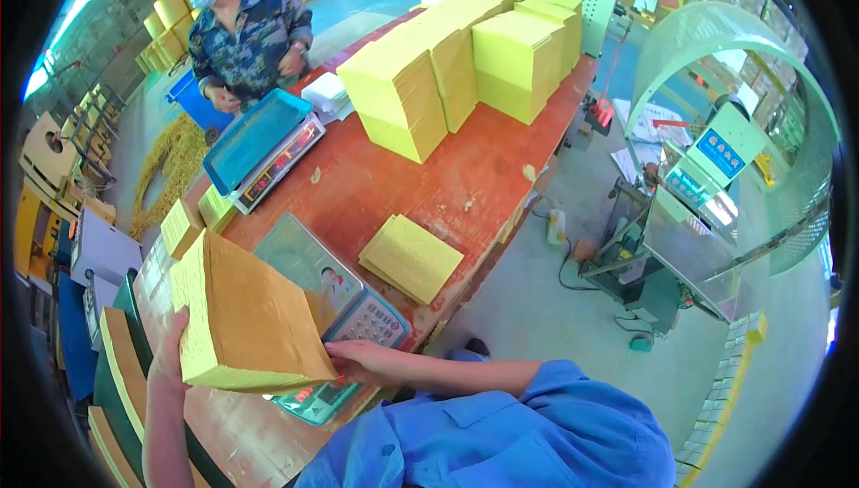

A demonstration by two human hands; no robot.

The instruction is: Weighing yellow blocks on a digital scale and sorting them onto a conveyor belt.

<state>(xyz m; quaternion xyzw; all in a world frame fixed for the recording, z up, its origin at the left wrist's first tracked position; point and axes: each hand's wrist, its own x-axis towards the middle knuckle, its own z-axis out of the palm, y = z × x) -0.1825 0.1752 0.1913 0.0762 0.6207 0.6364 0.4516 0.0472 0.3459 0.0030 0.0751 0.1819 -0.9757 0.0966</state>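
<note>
A thick block of yellow-brown paper sheets [246, 314] is tilted between my two hands at the near left of the red table [353, 197]. My left hand [170, 349] presses against its left side. At its near right corner my right hand [356, 361] grips the edge, some fingers hidden by the paper. Behind and partly under the block stands a digital scale [300, 251] with a steel pan and keypad. A thin pile of yellow sheets [412, 258] lies on the table right of the scale.
Tall stacks of yellow paper [394, 94] fill the table's far end. A second scale with a blue pan [255, 139] stands at the far left edge, near a masked co-worker [255, 36]. Small paper blocks [182, 229] sit at left. A machine [689, 211] is on the right.
</note>
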